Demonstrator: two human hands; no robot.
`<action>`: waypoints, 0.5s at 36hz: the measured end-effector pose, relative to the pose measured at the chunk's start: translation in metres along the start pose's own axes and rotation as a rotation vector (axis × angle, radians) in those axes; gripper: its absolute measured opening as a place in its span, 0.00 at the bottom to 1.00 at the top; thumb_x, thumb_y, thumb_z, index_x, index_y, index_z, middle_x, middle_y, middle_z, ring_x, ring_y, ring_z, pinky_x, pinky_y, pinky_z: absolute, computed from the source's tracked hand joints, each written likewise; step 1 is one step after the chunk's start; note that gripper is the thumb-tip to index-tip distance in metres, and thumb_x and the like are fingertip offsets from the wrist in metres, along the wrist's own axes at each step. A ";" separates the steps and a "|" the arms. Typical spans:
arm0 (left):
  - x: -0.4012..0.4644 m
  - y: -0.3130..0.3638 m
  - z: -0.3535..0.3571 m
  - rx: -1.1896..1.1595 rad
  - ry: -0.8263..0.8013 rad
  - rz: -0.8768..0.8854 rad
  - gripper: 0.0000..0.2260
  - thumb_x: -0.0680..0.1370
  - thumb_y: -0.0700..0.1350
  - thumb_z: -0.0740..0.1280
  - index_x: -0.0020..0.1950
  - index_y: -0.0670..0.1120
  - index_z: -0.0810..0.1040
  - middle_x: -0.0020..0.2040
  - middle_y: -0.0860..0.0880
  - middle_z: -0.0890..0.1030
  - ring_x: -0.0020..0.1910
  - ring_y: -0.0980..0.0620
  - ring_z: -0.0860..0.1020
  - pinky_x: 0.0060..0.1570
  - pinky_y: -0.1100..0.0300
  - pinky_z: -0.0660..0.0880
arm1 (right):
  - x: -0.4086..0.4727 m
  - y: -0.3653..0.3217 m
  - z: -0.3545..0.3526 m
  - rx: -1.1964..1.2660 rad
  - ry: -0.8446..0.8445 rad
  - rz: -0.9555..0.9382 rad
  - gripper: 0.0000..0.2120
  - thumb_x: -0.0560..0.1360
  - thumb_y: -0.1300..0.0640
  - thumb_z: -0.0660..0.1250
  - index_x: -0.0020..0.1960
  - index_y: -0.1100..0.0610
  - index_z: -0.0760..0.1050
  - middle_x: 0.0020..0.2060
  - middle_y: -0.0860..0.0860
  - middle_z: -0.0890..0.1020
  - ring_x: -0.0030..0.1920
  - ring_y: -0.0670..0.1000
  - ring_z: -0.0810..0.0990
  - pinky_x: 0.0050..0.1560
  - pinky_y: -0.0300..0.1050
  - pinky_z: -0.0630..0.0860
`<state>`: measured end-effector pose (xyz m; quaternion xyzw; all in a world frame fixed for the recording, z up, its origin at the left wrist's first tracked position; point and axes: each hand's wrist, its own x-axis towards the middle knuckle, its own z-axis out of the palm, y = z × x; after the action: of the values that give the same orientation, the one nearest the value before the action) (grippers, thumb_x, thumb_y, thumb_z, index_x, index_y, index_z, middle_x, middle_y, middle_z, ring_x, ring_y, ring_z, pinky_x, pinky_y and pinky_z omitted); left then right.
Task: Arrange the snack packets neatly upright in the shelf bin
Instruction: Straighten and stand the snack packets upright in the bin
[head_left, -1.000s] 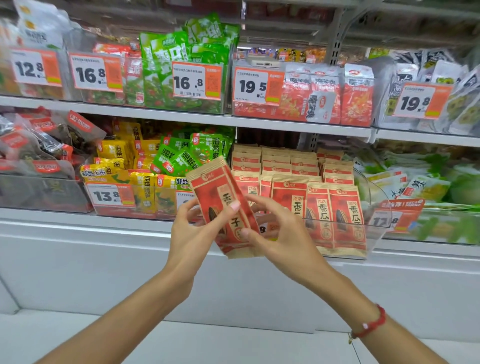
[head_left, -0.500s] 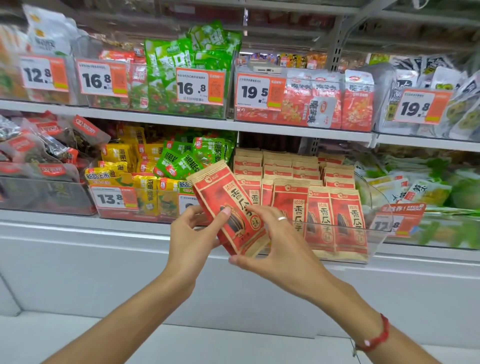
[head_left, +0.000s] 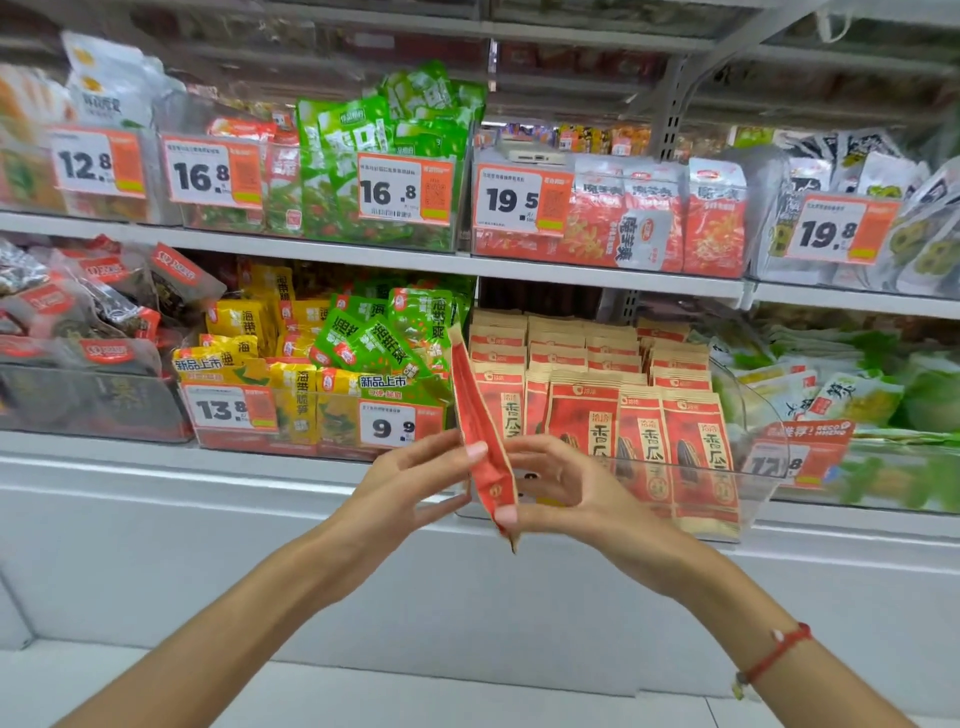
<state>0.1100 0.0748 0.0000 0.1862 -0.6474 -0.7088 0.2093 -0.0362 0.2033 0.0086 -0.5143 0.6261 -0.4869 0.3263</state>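
White shop shelf (head_left: 363, 262), clear bin (head_left: 748, 499) of upright red packets (head_left: 644, 441), both hands' grip pinching edge-on packet (head_left: 480, 431)

pkt (head_left: 480, 436) turned edge-on btwn hands, front face now hidden

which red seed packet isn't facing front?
The held packet, pinched between left hand and right hand, edge-on to the camera; the binned packets show their fronts.

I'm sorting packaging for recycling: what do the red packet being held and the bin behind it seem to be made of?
The red packet looks like kraft-style paper, matte, with tan edges and a creased gusset; any inner lining can't be seen. The bin looks like clear hard plastic: packets show through its glossy front wall.
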 end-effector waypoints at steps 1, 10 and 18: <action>0.000 0.000 -0.001 -0.004 -0.009 0.003 0.19 0.70 0.48 0.75 0.60 0.49 0.81 0.56 0.51 0.84 0.57 0.56 0.81 0.48 0.66 0.78 | 0.000 0.000 0.000 -0.004 -0.018 0.004 0.22 0.69 0.51 0.74 0.62 0.45 0.73 0.58 0.41 0.80 0.57 0.39 0.79 0.55 0.35 0.76; -0.003 -0.010 0.002 0.240 0.074 -0.022 0.39 0.53 0.58 0.78 0.64 0.53 0.77 0.58 0.57 0.82 0.54 0.58 0.82 0.61 0.53 0.76 | 0.000 -0.003 0.001 -0.075 0.271 -0.139 0.10 0.73 0.46 0.68 0.53 0.42 0.77 0.50 0.39 0.83 0.51 0.36 0.80 0.46 0.31 0.77; 0.003 -0.011 0.006 0.094 0.314 -0.002 0.30 0.56 0.55 0.83 0.56 0.53 0.80 0.51 0.57 0.84 0.49 0.61 0.82 0.49 0.61 0.78 | 0.003 0.004 0.009 -0.074 0.194 -0.136 0.14 0.76 0.55 0.69 0.58 0.41 0.75 0.51 0.38 0.83 0.52 0.38 0.81 0.50 0.35 0.78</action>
<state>0.1038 0.0796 -0.0106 0.3049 -0.6390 -0.6401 0.2984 -0.0306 0.1980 0.0022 -0.5179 0.6358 -0.5319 0.2114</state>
